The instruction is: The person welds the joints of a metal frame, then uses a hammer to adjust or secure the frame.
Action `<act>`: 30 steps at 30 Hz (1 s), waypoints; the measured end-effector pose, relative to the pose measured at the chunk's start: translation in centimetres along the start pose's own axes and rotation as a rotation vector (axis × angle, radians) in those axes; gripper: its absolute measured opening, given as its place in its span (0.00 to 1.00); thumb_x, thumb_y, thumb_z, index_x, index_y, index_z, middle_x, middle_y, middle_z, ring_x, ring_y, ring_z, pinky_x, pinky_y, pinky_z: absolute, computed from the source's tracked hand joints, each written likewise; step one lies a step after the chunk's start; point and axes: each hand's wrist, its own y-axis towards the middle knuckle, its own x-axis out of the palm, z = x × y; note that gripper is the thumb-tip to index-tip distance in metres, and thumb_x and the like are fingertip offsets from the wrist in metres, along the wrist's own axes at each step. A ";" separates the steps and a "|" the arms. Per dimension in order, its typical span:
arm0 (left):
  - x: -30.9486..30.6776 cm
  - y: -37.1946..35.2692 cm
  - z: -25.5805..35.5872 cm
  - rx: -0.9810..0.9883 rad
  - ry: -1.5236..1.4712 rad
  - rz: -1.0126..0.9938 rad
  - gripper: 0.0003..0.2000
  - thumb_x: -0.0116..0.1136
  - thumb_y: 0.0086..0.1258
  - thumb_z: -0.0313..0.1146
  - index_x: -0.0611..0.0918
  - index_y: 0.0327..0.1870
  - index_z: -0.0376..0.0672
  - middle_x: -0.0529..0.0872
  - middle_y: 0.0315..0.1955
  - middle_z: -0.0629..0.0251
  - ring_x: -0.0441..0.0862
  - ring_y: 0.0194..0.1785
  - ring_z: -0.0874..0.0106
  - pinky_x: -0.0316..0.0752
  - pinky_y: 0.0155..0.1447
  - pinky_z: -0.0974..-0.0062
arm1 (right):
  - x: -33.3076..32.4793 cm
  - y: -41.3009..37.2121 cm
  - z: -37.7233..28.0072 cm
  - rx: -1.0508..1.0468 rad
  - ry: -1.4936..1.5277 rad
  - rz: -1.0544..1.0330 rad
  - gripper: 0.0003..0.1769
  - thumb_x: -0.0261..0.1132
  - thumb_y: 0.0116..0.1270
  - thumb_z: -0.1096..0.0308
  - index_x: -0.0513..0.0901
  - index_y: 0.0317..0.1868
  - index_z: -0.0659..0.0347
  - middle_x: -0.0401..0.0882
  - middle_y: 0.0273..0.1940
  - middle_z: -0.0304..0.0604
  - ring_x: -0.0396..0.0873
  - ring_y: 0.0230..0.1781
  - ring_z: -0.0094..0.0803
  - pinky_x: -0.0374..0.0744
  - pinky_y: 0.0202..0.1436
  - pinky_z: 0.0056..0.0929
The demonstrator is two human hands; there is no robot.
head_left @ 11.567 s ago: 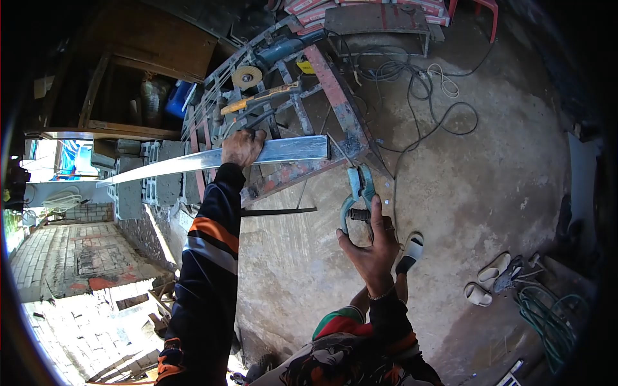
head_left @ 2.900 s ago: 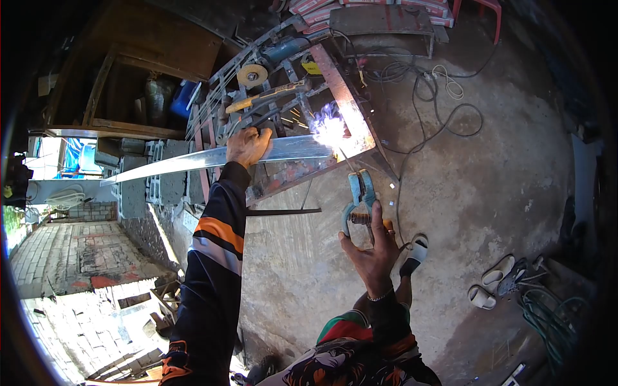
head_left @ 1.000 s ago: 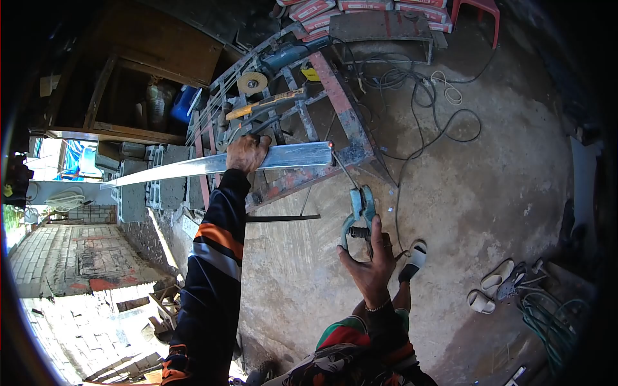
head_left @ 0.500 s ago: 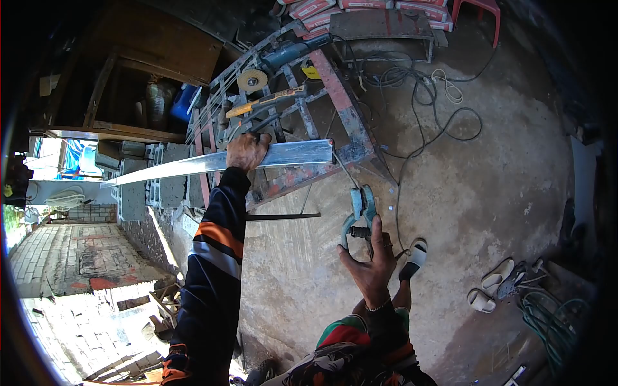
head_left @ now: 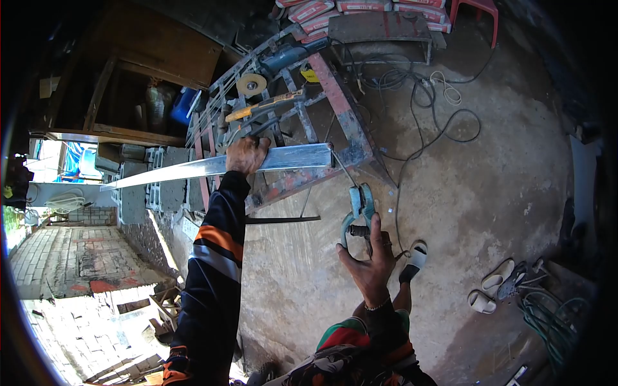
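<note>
A long silvery metal bar (head_left: 296, 156) lies across a painted metal frame (head_left: 351, 132). My left hand (head_left: 247, 154) is closed round the bar, a little left of its near end. Below and right of that end, my right hand (head_left: 373, 260) holds a teal electrode holder (head_left: 362, 201) against its palm, with thumb and index finger stretched apart. A thin rod (head_left: 344, 167) runs from the holder up to the corner of the bar's end, where its tip seems to touch.
An orange-handled tool (head_left: 265, 105), a disc (head_left: 251, 84) and a teal power tool (head_left: 286, 58) rest on the frame. Dark cables (head_left: 425, 96) coil over the floor. Slippers (head_left: 497, 276) and a green hose (head_left: 547, 321) lie right. A red stool (head_left: 487, 8) stands behind.
</note>
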 end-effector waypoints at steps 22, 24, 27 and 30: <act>1.4 0.2 -0.2 0.005 0.016 0.035 0.13 0.53 0.70 0.49 0.80 0.42 0.51 0.87 0.37 0.56 0.87 0.45 0.54 0.82 0.43 0.53 | 0.4 0.0 0.0 0.115 0.068 -0.044 0.50 0.81 0.46 0.70 0.69 0.71 0.65 0.84 0.42 0.48 0.82 0.39 0.37 0.81 0.42 0.33; 4.5 0.6 -1.4 -0.083 -0.165 0.076 0.09 0.50 0.72 0.44 0.81 0.40 0.54 0.87 0.34 0.56 0.87 0.43 0.55 0.82 0.41 0.55 | -0.3 -0.1 -0.2 0.071 0.028 -0.072 0.52 0.82 0.46 0.71 0.65 0.72 0.69 0.81 0.48 0.52 0.83 0.45 0.40 0.81 0.46 0.35; 0.5 0.0 -0.1 0.005 0.053 0.023 0.08 0.47 0.73 0.40 0.81 0.41 0.55 0.87 0.34 0.56 0.87 0.41 0.54 0.82 0.38 0.55 | -0.5 0.2 -0.7 0.039 0.053 0.039 0.51 0.82 0.46 0.69 0.67 0.72 0.61 0.83 0.40 0.42 0.82 0.37 0.34 0.81 0.39 0.32; 0.7 0.2 -0.3 0.016 0.030 0.034 0.09 0.46 0.73 0.40 0.81 0.41 0.55 0.87 0.34 0.56 0.87 0.40 0.54 0.82 0.37 0.55 | -0.5 -0.2 -0.3 0.056 0.066 0.017 0.51 0.82 0.46 0.68 0.67 0.73 0.61 0.83 0.41 0.43 0.83 0.38 0.35 0.81 0.39 0.33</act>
